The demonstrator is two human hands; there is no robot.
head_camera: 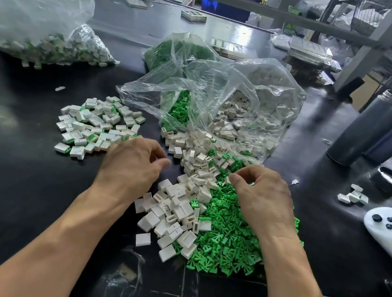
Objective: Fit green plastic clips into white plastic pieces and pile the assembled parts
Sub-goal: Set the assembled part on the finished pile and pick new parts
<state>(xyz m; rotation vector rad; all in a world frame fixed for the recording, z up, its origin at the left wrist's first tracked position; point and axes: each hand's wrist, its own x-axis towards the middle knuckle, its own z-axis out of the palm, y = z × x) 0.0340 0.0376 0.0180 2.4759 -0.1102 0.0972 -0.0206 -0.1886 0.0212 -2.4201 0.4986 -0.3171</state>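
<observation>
Far left on the dark glossy worktable (19, 171), a big clear plastic sack (30, 19) bulges with white-and-green finished parts. Nearer sits a loose pile of assembled white pieces with green showing (98, 125). The left hand (130, 166) hovers beside it, fingers curled with thumb meeting fingertips; whether it pinches anything I cannot tell. Between the hands spills a heap of empty white plastic housings (180, 205), then a spread of bright green plastic clips (225, 235). The right hand (261, 197) hangs over the clips, fingers curled likewise, any grip hidden. Behind, an open clear bag (223, 96) holds more of both. Plenty done, I'd say, yet far more remains.
</observation>
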